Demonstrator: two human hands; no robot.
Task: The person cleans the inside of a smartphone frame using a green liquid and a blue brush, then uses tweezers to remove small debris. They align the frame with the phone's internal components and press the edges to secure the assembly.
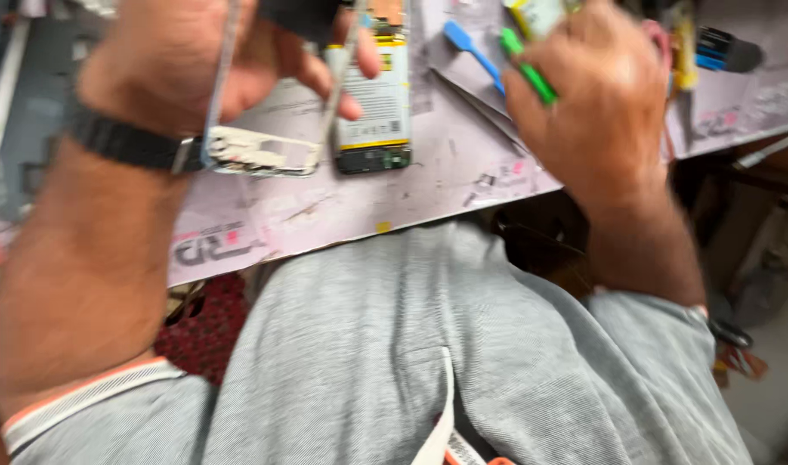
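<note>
Hands meet over a cluttered repair mat (428, 185), seen from above the wearer's grey shirt (463, 344). The left hand (204, 60), a dark watch (127, 142) on its wrist, pinches a thin metal phone frame (265, 146) between thumb and fingers; the frame's long sides run away from the body toward the top of the view, its lower end lying just above the mat near the wrist. Just beside it on the mat lies an opened phone (375, 99), back cover off, battery and green circuit board showing, its long axis also pointing away from the body, the board end nearest the person. The right hand (596, 95) is curled shut around a green tool (527, 69), whose tip angles up and to the left, toward a blue plastic spudger (471, 50) resting on the mat. Motion blurs both hands.
</note>
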